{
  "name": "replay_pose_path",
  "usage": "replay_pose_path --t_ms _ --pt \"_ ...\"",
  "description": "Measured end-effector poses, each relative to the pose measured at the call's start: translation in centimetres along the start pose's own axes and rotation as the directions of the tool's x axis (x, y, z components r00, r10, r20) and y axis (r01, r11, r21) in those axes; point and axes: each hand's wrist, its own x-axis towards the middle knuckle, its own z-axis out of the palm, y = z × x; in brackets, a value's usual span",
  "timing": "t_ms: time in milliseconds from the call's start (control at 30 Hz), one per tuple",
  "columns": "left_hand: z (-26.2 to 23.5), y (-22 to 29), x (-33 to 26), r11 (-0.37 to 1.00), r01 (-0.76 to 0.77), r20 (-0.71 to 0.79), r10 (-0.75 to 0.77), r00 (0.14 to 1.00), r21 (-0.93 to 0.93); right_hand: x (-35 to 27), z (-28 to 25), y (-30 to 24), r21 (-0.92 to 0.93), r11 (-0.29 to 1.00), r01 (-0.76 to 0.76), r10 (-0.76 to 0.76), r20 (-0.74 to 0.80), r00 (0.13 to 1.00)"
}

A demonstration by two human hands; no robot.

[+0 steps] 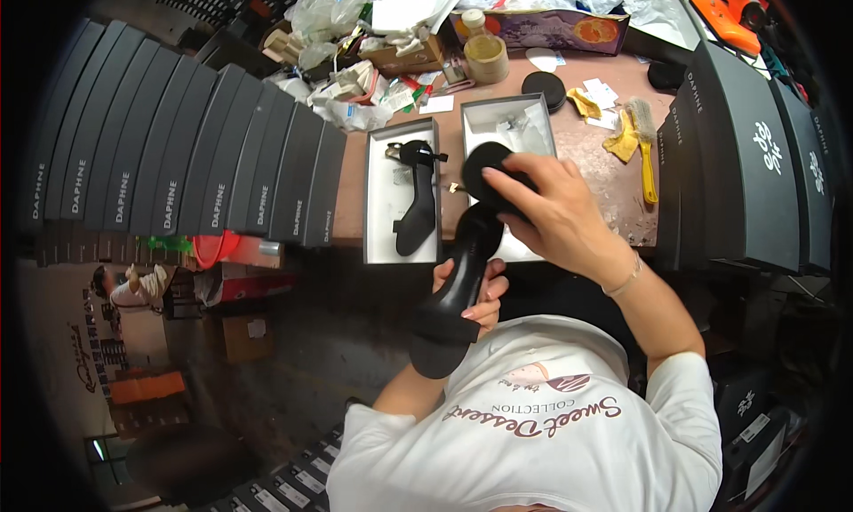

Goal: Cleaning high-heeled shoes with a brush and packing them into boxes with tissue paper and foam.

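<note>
My left hand is wrapped round a glossy black high-heeled shoe, which it holds tilted in front of my body. In my right hand is a round black pad, gripped from above at the shoe's upper end; whether it touches the leather cannot be made out. A matching black shoe with a strap lies in an open grey shoe box with a white inside. Beside it stands another open box with clear wrapping in it, partly hidden behind the pad and my right hand.
Dark shoe boxes stand in a row on the left, more boxes on the right. On the table are a yellow-handled brush, yellow cloth, a black round piece and tape rolls. Another person is at far left.
</note>
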Motion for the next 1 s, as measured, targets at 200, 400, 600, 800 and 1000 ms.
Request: replay_pose_path --t_ms 200,400,600,800,1000 --pt "-1.1 0.5 -0.7 0.973 0.223 0.044 -0.225 0.973 0.055 1.1 2.5 0.9 -0.165 0.953 0.256 -0.167 0.418 0.893" --pt "-1.8 -0.2 -0.5 0.940 -0.162 -0.301 0.255 0.919 0.302 1.3 1.5 1.4 -0.040 0.996 0.080 -0.066 0.288 0.956" --pt "-3.3 -0.7 -0.1 0.759 -0.302 -0.252 0.516 0.819 0.577 -0.2 1.3 0.6 0.188 0.949 -0.254 0.197 0.276 0.941" --pt "0.5 0.3 0.7 -0.335 -0.518 0.506 0.832 0.230 0.787 -3.2 2.8 0.0 0.261 0.879 -0.399 0.326 0.281 0.903" --pt "3.1 1.4 2.9 0.066 -0.403 0.159 0.851 0.500 0.913 -5.1 3.3 -2.0 0.381 0.804 -0.456 0.335 0.343 0.877"
